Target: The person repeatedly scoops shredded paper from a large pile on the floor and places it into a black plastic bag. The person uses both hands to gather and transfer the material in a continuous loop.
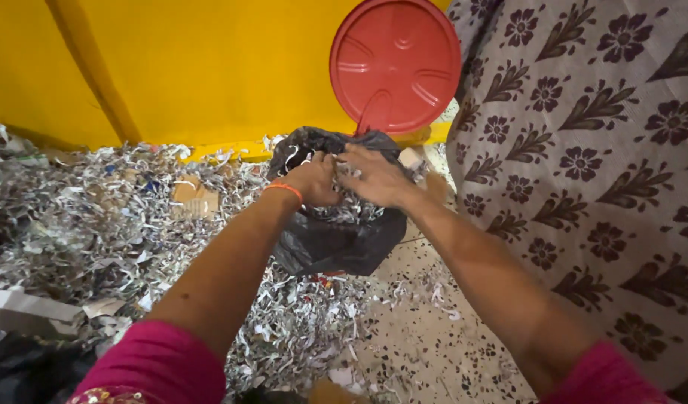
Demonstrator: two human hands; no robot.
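Note:
A black plastic bin bag (pixel 336 243) lines a bin on the floor, its mouth stuffed with shredded paper (pixel 349 212). My left hand (pixel 314 179) is curled into the shreds at the bag's mouth, an orange band on its wrist. My right hand (pixel 375 176) lies flat on top of the same shreds, fingers spread and pressing down beside the left. The bin's red round lid (pixel 395 63) stands swung up behind the bag. Pink sleeves cover both upper arms.
A wide heap of shredded paper (pixel 97 224) with bits of cardboard (pixel 196 197) covers the floor at left. A yellow wall (pixel 194 67) rises behind. A floral patterned cloth (pixel 591 150) hangs at right. Speckled floor (pixel 426 344) shows at the bottom.

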